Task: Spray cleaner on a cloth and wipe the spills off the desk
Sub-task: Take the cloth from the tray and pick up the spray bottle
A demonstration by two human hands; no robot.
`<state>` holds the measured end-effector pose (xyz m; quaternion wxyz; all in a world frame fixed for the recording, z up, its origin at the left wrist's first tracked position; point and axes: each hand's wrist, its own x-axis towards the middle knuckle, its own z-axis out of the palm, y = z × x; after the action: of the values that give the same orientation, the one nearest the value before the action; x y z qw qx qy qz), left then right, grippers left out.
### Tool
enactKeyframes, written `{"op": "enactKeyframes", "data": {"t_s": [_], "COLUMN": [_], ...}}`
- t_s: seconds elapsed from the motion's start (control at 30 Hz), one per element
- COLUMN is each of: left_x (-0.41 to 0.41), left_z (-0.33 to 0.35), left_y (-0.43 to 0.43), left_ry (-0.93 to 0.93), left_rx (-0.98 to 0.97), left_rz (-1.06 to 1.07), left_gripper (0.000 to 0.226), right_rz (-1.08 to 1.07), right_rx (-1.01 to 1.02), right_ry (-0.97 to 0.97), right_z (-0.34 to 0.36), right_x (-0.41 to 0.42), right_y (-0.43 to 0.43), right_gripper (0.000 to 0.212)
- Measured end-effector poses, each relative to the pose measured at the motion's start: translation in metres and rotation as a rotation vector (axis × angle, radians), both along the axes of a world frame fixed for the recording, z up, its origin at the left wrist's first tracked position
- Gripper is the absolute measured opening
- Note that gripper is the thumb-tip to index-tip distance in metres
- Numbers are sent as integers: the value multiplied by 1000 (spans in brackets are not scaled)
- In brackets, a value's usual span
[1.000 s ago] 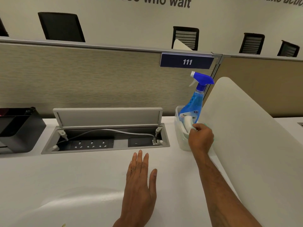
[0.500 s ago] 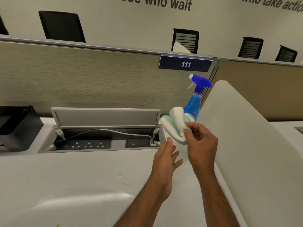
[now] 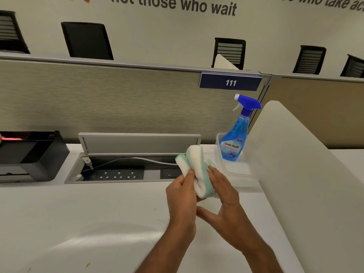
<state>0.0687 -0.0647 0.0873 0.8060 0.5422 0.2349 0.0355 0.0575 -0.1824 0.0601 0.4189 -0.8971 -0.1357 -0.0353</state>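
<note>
A folded white and mint-green cloth (image 3: 197,170) is held up above the white desk (image 3: 98,213), between both hands. My left hand (image 3: 182,196) pinches its left side with thumb and fingers. My right hand (image 3: 224,198) cups its right side, fingers spread along the cloth. A blue spray bottle (image 3: 235,138) of cleaner with a blue trigger head stands upright in a clear plastic tub (image 3: 236,170) just behind and to the right of the cloth. A tiny pale speck (image 3: 155,209) and a small yellowish spot (image 3: 88,264) mark the desk.
An open cable tray (image 3: 122,170) with sockets and a white cable is sunk into the desk at the back. A black organiser (image 3: 33,156) sits at the left. A curved white divider (image 3: 307,184) bounds the right side. A fabric partition (image 3: 118,99) stands behind.
My right hand lifted the cloth out of the tub and brought it left and toward me. My left hand rose off the desk and took hold of the cloth's other side.
</note>
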Motion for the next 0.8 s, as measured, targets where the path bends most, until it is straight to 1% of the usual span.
{"op": "enactKeyframes", "data": {"t_s": [0.03, 0.1, 0.13, 0.2, 0.27, 0.3, 0.33, 0.37, 0.4, 0.43, 0.47, 0.53, 0.6, 0.67, 0.73, 0.8], "left_x": [-3, -8, -11, -15, -14, -12, -11, -9, -7, -6, -3, 0, 2, 3, 4, 3], "left_z": [1, 1, 1, 0, -5, -6, -6, -5, -3, -2, -3, -3, -2, -1, 0, 0], "left_y": [3, 9, 12, 21, 33, 40, 46, 53, 58, 64, 68, 75, 79, 82, 84, 85], "left_ry": [-31, -125, -170, -245, -277, -272, -256, -231, -217, -222, -231, -226, -208, -174, -141, -129], "left_rx": [0, 20, 60, 181, 357, 446, 491, 480, 421, 342, 270, 214, 172, 75, -21, -49], "left_rz": [-16, -78, -111, -124, -58, -35, -35, -63, -103, -150, -198, -242, -220, -220, -271, -346], "left_gripper": [15, 27, 32, 36, 35, 40, 50, 61, 67, 65, 58, 37, 26, 27, 29, 32], "right_rz": [-2, -80, -144, -223, -206, -184, -168, -157, -145, -130, -116, -93, -57, -6, 18, 19], "right_rx": [62, 324, 457, 659, 798, 848, 884, 905, 908, 899, 882, 852, 830, 823, 820, 818], "right_ry": [25, 26, 29, 99, 198, 243, 286, 325, 354, 373, 386, 405, 440, 494, 537, 560], "right_z": [1, 4, 5, 8, 9, 9, 11, 12, 13, 13, 13, 12, 12, 13, 12, 11], "right_x": [1, 4, 7, 14, 20, 22, 23, 24, 24, 25, 26, 27, 27, 29, 32, 37], "right_y": [2, 7, 9, 12, 16, 18, 19, 21, 21, 21, 21, 20, 18, 16, 12, 8], "right_gripper": [81, 64, 56, 51, 48, 44, 41, 37, 34, 32, 31, 34, 41, 44, 43, 44]}}
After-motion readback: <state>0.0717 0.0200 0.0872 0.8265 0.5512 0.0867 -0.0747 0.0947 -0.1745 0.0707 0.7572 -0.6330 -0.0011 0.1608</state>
